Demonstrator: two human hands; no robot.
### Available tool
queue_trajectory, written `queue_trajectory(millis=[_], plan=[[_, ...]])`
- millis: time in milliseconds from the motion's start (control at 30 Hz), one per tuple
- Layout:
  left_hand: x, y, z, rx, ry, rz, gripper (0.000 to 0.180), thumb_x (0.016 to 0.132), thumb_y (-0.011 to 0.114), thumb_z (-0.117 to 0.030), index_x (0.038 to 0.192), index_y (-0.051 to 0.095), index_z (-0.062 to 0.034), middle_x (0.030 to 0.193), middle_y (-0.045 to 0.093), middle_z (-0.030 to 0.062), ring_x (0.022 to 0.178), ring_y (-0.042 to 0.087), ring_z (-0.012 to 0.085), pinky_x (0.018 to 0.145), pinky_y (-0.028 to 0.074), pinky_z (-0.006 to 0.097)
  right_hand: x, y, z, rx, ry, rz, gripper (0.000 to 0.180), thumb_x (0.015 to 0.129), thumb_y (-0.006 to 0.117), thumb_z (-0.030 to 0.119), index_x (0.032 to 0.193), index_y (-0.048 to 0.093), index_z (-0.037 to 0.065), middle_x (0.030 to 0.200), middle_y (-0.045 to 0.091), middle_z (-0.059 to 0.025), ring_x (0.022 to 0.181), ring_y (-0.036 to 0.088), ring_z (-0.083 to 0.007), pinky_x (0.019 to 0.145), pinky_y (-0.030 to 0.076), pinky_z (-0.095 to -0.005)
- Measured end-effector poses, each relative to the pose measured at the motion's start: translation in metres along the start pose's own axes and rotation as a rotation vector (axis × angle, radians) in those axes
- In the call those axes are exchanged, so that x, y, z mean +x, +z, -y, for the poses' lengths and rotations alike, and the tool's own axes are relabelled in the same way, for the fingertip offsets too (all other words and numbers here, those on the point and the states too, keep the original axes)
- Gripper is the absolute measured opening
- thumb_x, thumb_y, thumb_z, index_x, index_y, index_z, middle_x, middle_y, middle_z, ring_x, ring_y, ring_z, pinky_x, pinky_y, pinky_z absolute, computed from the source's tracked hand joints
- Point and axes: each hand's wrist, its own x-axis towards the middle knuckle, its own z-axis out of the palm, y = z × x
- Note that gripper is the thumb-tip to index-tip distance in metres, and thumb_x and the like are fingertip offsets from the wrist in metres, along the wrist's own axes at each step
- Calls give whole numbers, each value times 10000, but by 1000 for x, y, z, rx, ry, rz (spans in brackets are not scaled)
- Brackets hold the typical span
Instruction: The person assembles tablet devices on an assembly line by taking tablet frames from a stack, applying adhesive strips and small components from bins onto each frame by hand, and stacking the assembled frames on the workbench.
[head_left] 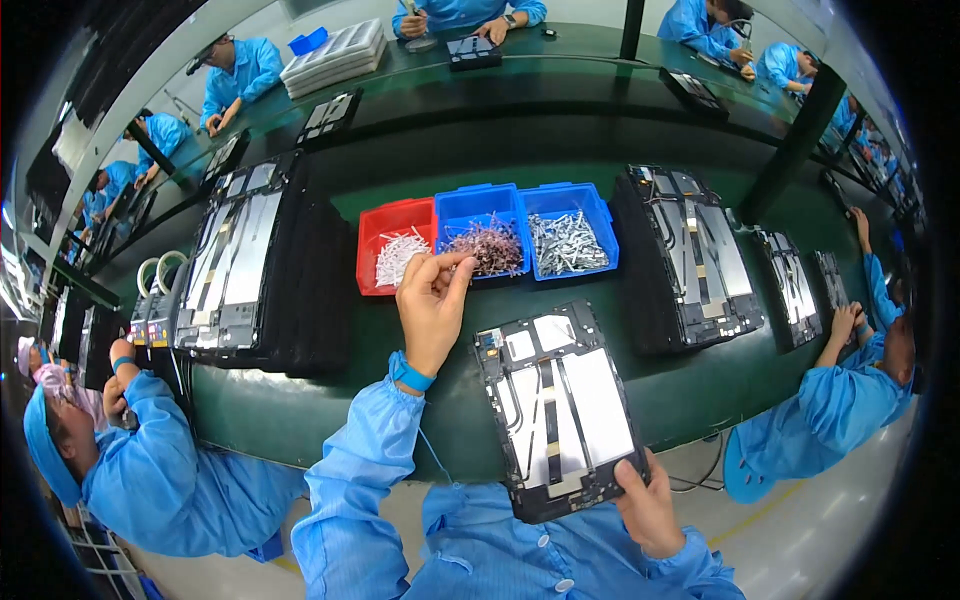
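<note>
My right hand [652,508] grips the lower right corner of an opened tablet [590,405], tilted over the table's near edge, its silver battery panels, black cables and circuit board facing up. My left hand [432,305], with a blue wrist strap, is raised at the front of the parts bins. Its thumb and forefinger are pinched; whatever may be between them is too small to make out. Behind it stand a red bin [368,245] of small white strips, a blue bin [478,197] of brownish strips and a second blue bin [570,196] of silvery-grey pieces.
Tablets lie on black stacks at the left [240,250] and right [700,250]. Tape rolls [160,270] stand far left. Dark posts [795,150] rise from the green table [420,195]. Co-workers in blue [180,480] sit close on both sides; others work across the table.
</note>
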Motion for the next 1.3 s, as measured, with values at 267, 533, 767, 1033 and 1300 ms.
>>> queue_trajectory(millis=[267, 533, 767, 1033, 1300], plan=[[-1, -1, -2, 213, 368, 89, 100, 856, 751, -50, 885, 683, 18, 746, 530, 53, 604, 502, 115, 541, 407, 257, 19, 4, 63, -1384, -107, 237, 541, 781, 836, 352, 1030, 595, -63, 846, 701, -219, 628, 704, -223, 546, 539, -312], [9, 14, -8, -86, -15, -25, 86, 839, 756, -42, 868, 702, 18, 744, 543, 35, 597, 488, 96, 534, 415, 239, 79, 39, 61, -1285, -563, 116, 315, 851, 752, 195, 1025, 649, -47, 926, 691, -155, 635, 656, -160, 546, 488, -280], [-34, -22, -30, -283, -262, 0, 64, 929, 677, -45, 945, 677, 17, 943, 549, 20, 799, 544, 54, 655, 449, 203, 100, 40, 57, -1172, -604, 156, 399, 923, 690, 240, 1140, 630, -89, 929, 632, -156, 597, 572, -168, 530, 459, -290], [-159, -23, -89, -430, -491, 94, 75, 928, 649, -60, 962, 661, 7, 1543, 328, 262, 1405, 383, 331, 1105, 344, 413, 103, 43, 37, -1141, -612, 203, 450, 940, 672, 195, 1270, 580, -96, 931, 531, -96, 631, 497, -97, 532, 406, -238], [-152, -30, -108, -258, -417, 244, 107, 886, 714, -95, 954, 703, -14, 1581, 229, 281, 1397, 408, 383, 1054, 413, 402, 96, 28, 21, -991, -550, 161, 381, 975, 620, 153, 1294, 589, -53, 975, 508, -45, 736, 476, -62, 593, 394, -206]])
